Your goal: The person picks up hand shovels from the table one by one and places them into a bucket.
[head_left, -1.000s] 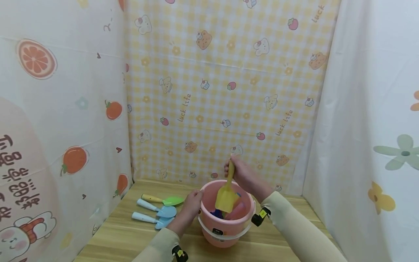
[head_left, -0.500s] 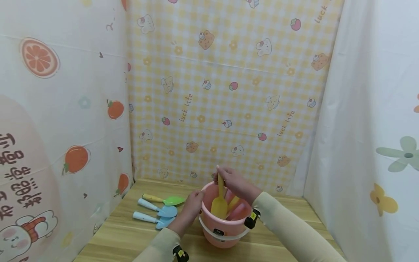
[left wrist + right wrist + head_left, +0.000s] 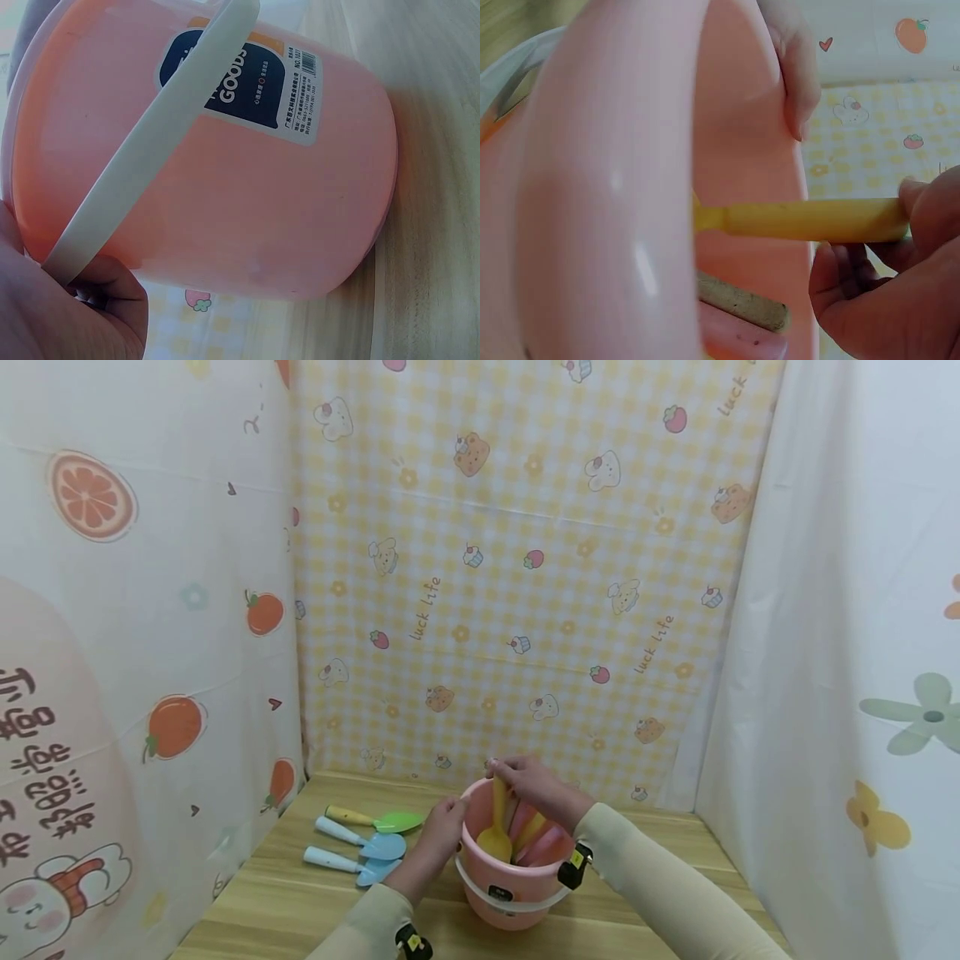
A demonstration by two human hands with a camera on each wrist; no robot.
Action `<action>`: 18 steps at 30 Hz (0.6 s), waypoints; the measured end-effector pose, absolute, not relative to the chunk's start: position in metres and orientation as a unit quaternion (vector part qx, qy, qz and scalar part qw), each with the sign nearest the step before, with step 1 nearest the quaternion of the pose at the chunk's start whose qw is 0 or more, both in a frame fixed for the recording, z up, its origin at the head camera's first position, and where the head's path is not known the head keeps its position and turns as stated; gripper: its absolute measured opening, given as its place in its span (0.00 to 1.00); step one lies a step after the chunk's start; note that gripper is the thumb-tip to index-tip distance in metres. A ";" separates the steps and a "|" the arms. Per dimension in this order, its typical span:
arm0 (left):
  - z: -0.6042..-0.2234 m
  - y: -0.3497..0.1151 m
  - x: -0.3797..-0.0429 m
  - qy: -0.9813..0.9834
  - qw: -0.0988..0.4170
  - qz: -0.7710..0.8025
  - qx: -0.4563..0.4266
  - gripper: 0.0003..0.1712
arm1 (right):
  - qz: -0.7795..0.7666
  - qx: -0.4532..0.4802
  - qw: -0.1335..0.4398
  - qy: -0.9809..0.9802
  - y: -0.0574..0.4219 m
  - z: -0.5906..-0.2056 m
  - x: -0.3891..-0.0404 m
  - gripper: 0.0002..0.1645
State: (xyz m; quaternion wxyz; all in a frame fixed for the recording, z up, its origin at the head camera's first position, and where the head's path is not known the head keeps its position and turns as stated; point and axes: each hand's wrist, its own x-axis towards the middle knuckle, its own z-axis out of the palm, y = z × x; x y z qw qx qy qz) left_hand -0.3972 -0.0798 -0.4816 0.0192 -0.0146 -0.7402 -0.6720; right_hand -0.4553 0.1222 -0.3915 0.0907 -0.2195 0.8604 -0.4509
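A pink bucket point(image 3: 525, 878) with a white carrying handle point(image 3: 127, 184) stands on the table. My left hand point(image 3: 442, 835) grips its rim at the left, with the thumb at the edge. My right hand point(image 3: 536, 785) pinches the top end of a yellow toy shovel's handle point(image 3: 810, 220). That shovel point(image 3: 495, 843) stands nearly upright, its blade down inside the bucket at the left. Beside it in the bucket lean a pink handle point(image 3: 742, 337) and a tan one point(image 3: 742, 301); the bucket's floor is hidden.
Left of the bucket lie a green trowel with a yellow handle point(image 3: 352, 815) and two light blue trowels point(image 3: 382, 843) on the wooden table point(image 3: 277, 893). Printed cloth hangs at the back point(image 3: 487, 610) and on both sides.
My right hand has moved left and down, lowering the yellow shovel deeper into the bucket. My left hand has kept its hold on the rim, and the trowels have not moved.
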 end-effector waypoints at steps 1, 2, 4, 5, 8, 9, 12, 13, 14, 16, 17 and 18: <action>-0.482 -0.080 -0.397 -0.740 0.019 -0.672 -0.014 0.24 | -0.447 -0.223 0.092 0.862 0.122 -0.392 -0.456 0.28; -0.481 -0.080 -0.397 -0.741 0.019 -0.671 -0.013 0.24 | -0.444 -0.225 0.093 0.863 0.122 -0.393 -0.456 0.27; -0.481 -0.080 -0.396 -0.742 0.020 -0.670 -0.013 0.23 | -0.442 -0.226 0.097 0.863 0.121 -0.394 -0.456 0.27; -0.481 -0.080 -0.396 -0.743 0.021 -0.669 -0.012 0.24 | -0.442 -0.226 0.098 0.863 0.121 -0.395 -0.456 0.27; -0.481 -0.080 -0.396 -0.745 0.020 -0.667 -0.010 0.24 | -0.441 -0.227 0.099 0.863 0.119 -0.396 -0.454 0.30; -0.481 -0.080 -0.396 -0.745 0.019 -0.667 -0.009 0.24 | -0.438 -0.227 0.100 0.864 0.119 -0.396 -0.454 0.30; -0.480 -0.080 -0.397 -0.743 0.020 -0.669 -0.010 0.25 | -0.434 -0.224 0.098 0.867 0.119 -0.396 -0.453 0.30; -0.480 -0.080 -0.397 -0.741 0.019 -0.671 -0.012 0.25 | -0.435 -0.221 0.099 0.867 0.119 -0.396 -0.453 0.30; -0.480 -0.080 -0.397 -0.740 0.020 -0.672 -0.013 0.25 | -0.436 -0.219 0.099 0.867 0.119 -0.396 -0.453 0.29; -0.480 -0.080 -0.397 -0.738 0.021 -0.674 -0.016 0.25 | -0.433 -0.220 0.095 0.869 0.118 -0.397 -0.453 0.27; -0.480 -0.080 -0.397 -0.737 0.021 -0.675 -0.016 0.24 | -0.432 -0.221 0.093 0.869 0.118 -0.398 -0.453 0.24; -0.480 -0.080 -0.397 -0.737 0.022 -0.675 -0.016 0.24 | -0.430 -0.223 0.090 0.870 0.118 -0.399 -0.453 0.22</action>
